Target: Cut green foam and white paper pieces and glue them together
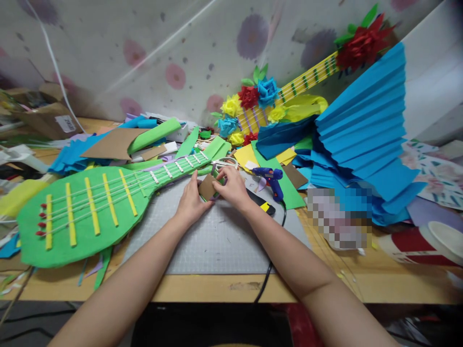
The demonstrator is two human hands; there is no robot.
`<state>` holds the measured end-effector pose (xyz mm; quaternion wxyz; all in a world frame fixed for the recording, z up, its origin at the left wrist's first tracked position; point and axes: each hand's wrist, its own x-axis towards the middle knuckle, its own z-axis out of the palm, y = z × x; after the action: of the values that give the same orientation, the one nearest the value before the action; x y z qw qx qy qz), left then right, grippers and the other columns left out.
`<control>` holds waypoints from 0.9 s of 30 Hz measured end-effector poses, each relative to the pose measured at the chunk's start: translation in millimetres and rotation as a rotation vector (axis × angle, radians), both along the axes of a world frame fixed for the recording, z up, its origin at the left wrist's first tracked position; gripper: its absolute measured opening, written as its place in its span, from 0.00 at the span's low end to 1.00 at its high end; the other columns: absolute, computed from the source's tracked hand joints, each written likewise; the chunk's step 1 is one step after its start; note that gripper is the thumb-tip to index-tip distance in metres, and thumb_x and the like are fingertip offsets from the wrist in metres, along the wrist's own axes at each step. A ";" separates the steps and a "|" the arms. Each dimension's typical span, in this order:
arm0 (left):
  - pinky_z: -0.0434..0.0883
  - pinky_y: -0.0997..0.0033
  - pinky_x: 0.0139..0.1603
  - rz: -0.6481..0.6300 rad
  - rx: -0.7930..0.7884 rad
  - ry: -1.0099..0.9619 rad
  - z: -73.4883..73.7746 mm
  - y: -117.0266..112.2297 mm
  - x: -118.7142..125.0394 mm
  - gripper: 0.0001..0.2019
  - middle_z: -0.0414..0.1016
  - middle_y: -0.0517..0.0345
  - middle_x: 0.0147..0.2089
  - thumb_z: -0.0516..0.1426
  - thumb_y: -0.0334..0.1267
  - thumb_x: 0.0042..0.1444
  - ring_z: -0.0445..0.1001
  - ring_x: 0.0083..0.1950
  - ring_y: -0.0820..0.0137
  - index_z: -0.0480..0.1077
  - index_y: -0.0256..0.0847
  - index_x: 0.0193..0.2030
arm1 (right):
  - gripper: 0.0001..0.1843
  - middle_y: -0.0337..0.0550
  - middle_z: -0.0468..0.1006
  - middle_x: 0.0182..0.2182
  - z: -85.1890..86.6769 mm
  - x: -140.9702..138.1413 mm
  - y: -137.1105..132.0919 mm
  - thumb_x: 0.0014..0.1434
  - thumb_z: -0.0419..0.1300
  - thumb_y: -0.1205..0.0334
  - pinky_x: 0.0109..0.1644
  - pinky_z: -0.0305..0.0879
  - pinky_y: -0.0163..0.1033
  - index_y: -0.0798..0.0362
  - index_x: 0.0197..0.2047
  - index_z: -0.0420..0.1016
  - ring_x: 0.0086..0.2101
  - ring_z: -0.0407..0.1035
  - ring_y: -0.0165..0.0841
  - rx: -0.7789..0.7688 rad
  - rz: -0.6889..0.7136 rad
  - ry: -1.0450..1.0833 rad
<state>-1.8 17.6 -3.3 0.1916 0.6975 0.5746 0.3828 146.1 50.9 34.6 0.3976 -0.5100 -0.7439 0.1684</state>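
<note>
Above the grey cutting mat (pixel 202 250), my left hand (pixel 191 202) grips a small brown cardboard piece (pixel 207 187) with green and purple showing along its edges. My right hand (pixel 233 187) pinches the upper right side of that same piece, its thumb and fingers closed; the fingertips partly cover it. A green paper lute (pixel 81 207) with yellow bars and white strings lies to the left, its neck reaching behind my hands. To the right of my right hand lie a blue glue gun (pixel 269 177) and a black utility knife (pixel 258 200) with a yellow part.
Paper scraps and cardboard (pixel 112 142) pile up behind the lute. A yellow paper instrument (pixel 307 79) with paper flowers leans on the back wall. Pleated blue paper (pixel 365 125) rises at right, near a red and white cup (pixel 415 246). The glue gun's black cord (pixel 268 272) crosses the table's front edge.
</note>
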 end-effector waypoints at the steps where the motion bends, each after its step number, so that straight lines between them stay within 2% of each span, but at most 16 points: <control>1: 0.64 0.55 0.53 -0.001 -0.010 0.004 0.8 -0.3 -0.1 0.51 0.67 0.46 0.51 0.64 0.42 0.38 0.66 0.53 0.55 0.40 0.43 0.66 | 0.08 0.44 0.70 0.38 0.4 -0.3 -0.6 0.45 0.59 0.66 0.49 0.60 0.44 0.51 0.25 0.60 0.44 0.64 0.38 -0.003 -0.001 0.003; 9: 0.64 0.57 0.53 0.003 -0.148 -0.044 9.1 -5.7 1.4 0.49 0.65 0.49 0.57 0.64 0.41 0.40 0.66 0.56 0.58 0.40 0.46 0.65 | 0.11 0.43 0.69 0.37 4.7 -3.5 -6.1 0.45 0.61 0.62 0.49 0.59 0.44 0.51 0.22 0.59 0.44 0.64 0.37 -0.074 -0.072 0.005; 14: 0.65 0.54 0.51 0.027 -0.123 -0.071 6.6 -5.3 1.0 0.50 0.67 0.48 0.55 0.66 0.41 0.37 0.67 0.55 0.56 0.42 0.48 0.65 | 0.11 0.44 0.66 0.36 5.0 0.3 -2.9 0.43 0.59 0.65 0.47 0.61 0.43 0.51 0.21 0.57 0.43 0.63 0.38 -0.074 -0.070 0.024; 21: 0.66 0.55 0.50 0.018 -0.064 -0.052 6.4 -5.8 2.4 0.49 0.66 0.47 0.54 0.66 0.42 0.37 0.68 0.54 0.55 0.45 0.48 0.64 | 0.09 0.42 0.66 0.32 4.1 2.8 1.2 0.44 0.58 0.64 0.43 0.62 0.42 0.50 0.24 0.57 0.39 0.64 0.36 -0.041 -0.057 0.011; 27: 0.64 0.56 0.53 0.034 -0.144 -0.100 12.5 -5.8 4.5 0.48 0.67 0.49 0.53 0.64 0.38 0.39 0.67 0.55 0.59 0.43 0.45 0.65 | 0.08 0.40 0.68 0.31 0.9 2.7 1.2 0.46 0.57 0.64 0.37 0.61 0.39 0.51 0.31 0.60 0.33 0.63 0.34 -0.038 -0.063 -0.025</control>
<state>2.8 11.8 9.2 0.2629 0.6520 0.6023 0.3782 148.8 52.1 35.5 0.3838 -0.5429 -0.7289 0.1637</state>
